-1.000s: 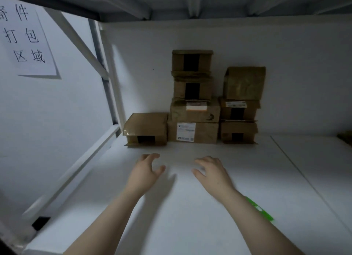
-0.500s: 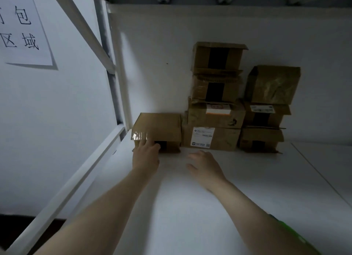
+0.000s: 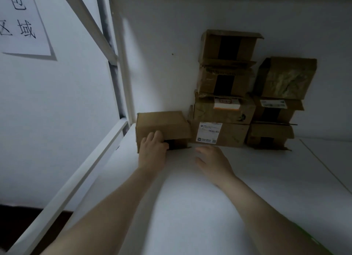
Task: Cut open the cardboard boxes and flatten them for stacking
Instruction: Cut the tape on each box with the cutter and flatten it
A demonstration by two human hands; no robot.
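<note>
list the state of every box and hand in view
lone box, unflattened, standing on the table
left hand, on the lone box's front, thumb by its dark gap; grip unclear
right hand, open, holding nothing, over the table
four-box stack, stacked, none flattened
three-box stack, stacked, none flattened

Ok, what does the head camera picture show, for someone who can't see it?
A person's left hand rests on the front of a small cardboard box on a white table; the open right hand is beside it, near stacked boxes.
</note>
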